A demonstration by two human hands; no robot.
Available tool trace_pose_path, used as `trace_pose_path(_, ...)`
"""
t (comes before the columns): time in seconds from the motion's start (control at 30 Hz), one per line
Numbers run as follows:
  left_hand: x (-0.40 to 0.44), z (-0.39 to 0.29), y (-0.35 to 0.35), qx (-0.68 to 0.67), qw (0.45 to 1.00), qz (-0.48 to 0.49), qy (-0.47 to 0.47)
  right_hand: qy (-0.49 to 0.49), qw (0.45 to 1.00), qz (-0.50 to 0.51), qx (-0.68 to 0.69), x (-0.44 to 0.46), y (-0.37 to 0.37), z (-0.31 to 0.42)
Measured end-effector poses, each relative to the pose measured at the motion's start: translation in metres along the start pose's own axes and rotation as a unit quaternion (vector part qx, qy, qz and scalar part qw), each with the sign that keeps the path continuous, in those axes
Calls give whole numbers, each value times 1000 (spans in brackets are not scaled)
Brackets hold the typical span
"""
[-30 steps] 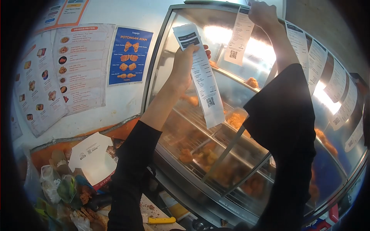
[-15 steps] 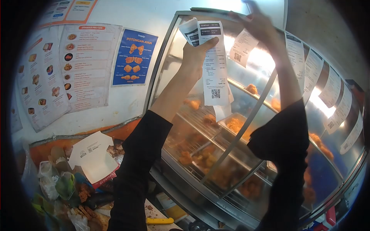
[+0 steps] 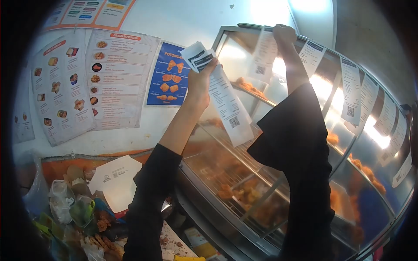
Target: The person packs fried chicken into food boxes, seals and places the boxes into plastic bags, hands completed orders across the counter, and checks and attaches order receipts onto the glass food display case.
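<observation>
Several printed receipts are pinched between the thumb and fingers of my left hand, hanging down in front of the glass. Up at the top edge of the display case, my right hand is closed on the upper end of another receipt, which looks blurred. Further receipts hang along the case's top rail to the right, among them one close to my right hand and a longer one beyond it. My right fingertips are partly hidden.
Fried pieces lie on shelves inside the glass display case. Menu sheets and a blue poster are on the left wall. Below are a white carton, plastic bags and a yellow handle.
The view has shifted left. My right hand left one receipt, opened, and is now closed on a receipt at the rail. The receipts in my left hand have swung and fanned differently.
</observation>
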State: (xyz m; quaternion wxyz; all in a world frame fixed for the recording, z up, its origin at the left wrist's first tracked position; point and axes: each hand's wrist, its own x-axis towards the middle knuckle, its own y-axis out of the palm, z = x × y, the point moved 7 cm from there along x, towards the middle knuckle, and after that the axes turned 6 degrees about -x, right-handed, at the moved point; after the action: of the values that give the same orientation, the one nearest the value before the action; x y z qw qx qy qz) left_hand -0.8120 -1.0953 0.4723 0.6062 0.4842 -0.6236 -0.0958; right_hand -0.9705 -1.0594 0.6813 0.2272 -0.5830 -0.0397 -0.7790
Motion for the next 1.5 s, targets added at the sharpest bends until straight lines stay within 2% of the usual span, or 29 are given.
trace_pose_path(0.07,1,-3,-15,-2,1000,-7,16,-97,964,-30,-245,6,4,4)
trace_pose_path(0.2,1,-3,-39,25,999,-24,16,-52,970,38,-236,2,6,7)
trace_pose_path(0.27,0,2,-44,33,999,-26,8,-83,913,2,-399,-4,10,20)
trace_pose_path(0.3,1,4,-43,28,999,-14,4,-81,913,5,-399,-4,12,19)
trace_pose_path(0.4,-2,8,-36,18,1000,-2,-3,-268,783,-74,-556,-2,23,37)
trace_pose_path(0.43,-4,7,-32,11,1000,-2,-7,-266,784,-34,-560,1,22,35)
trace_pose_path(0.47,-6,5,-30,13,1000,-4,-7,-266,785,-32,-559,2,17,35)
trace_pose_path(0.53,-10,9,-23,44,997,11,-67,-304,758,-48,-575,1,9,37)
trace_pose_path(0.67,-12,11,-13,38,997,19,-67,-334,710,-49,-618,5,-5,36)
trace_pose_path(0.87,-15,9,4,44,996,38,-68,-238,737,-19,-632,0,-37,29)
trace_pose_path(1.0,-17,6,14,45,996,54,-63,-258,717,-20,-647,-7,-35,31)
trace_pose_path(1.07,-16,3,20,39,996,60,-58,-263,730,-91,-624,-21,-42,45)
trace_pose_path(1.13,-15,-2,25,65,996,52,-36,-287,808,-121,-500,-50,-43,61)
trace_pose_path(1.17,-12,-7,28,45,997,65,-19,-311,907,81,-273,-59,-21,52)
trace_pose_path(1.2,-9,-8,31,43,997,65,-16,-302,912,277,-20,-77,0,48)
trace_pose_path(1.27,-7,-16,36,47,998,46,7,-274,886,367,64,-125,16,49)
trace_pose_path(1.33,4,-14,34,29,998,52,11,-307,892,310,116,-135,21,52)
trace_pose_path(1.37,8,-13,31,-1,999,48,9,-268,903,316,111,-131,23,49)
trace_pose_path(1.43,13,-12,25,-72,995,63,-3,-265,897,311,167,-133,25,50)
trace_pose_path(1.5,17,-13,16,-64,996,58,-7,-261,889,306,219,-130,30,50)
